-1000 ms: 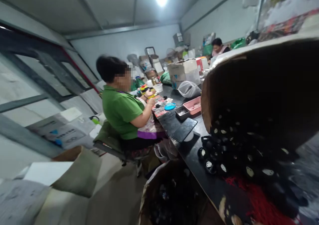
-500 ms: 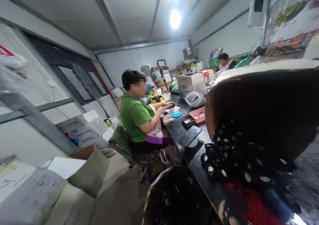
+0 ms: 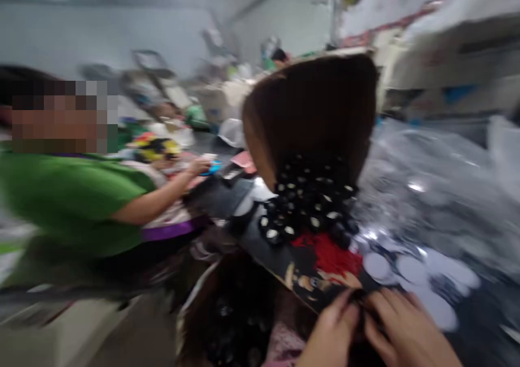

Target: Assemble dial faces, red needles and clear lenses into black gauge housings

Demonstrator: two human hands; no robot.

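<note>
My left hand (image 3: 333, 323) and my right hand (image 3: 406, 323) meet at the table's near edge, with fingers curled in. Between them they grip a small black piece (image 3: 359, 297); blur and the fingers hide most of its shape. Just beyond lies a tangle of red threads (image 3: 335, 254). Past it, many small black pieces with pale ovals (image 3: 314, 221) spill from the mouth of a large tipped carton (image 3: 260, 128). Flat white discs (image 3: 410, 269) lie to the right of my hands.
Clear plastic bags (image 3: 430, 193) cover the right side of the table. Below the edge stands an open container (image 3: 190, 296) of dark pieces. A co-worker in a green top (image 3: 81, 199) sits at the left, one hand near a blue dish (image 3: 213, 167).
The view has swung right and down, with blur. Both my hands, holding a small black piece, have come into view. The co-worker and the tipped carton have shifted left in the picture.
</note>
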